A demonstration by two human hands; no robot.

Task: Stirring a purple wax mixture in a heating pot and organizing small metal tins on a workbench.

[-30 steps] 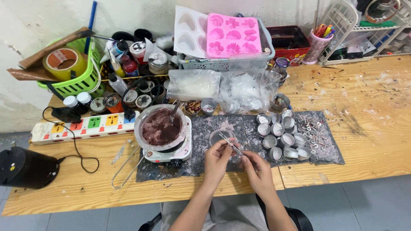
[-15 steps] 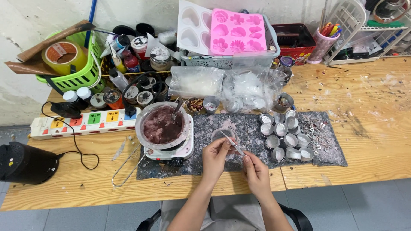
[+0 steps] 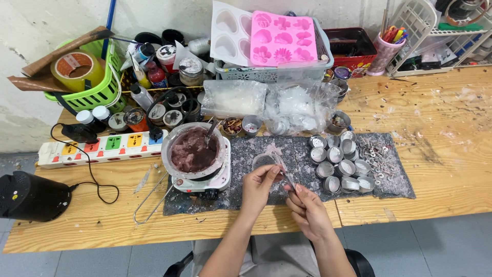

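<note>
At lower centre of the frame, the left hand grips the near rim of one small clear cup between thumb and fingers; the cup stands on the grey mat, just right of the hot plate. The right hand is closed around one thin metal tool, pinched at its lower end, with the upper end angled toward the cup rim. One pot of dark reddish-brown wax sits on the hot plate, with one utensil handle resting in it. One cluster of small metal tins, about twelve in number, occupies the right half of the mat; an exact count cannot be confirmed. Loose wick tabs lie beside the cluster; too small to count. One white power strip lies at left, with four coloured sockets visible. One green basket holding one tape roll sits at upper left. Two moulds stand at upper centre: one pink mould and one white mould.
</note>
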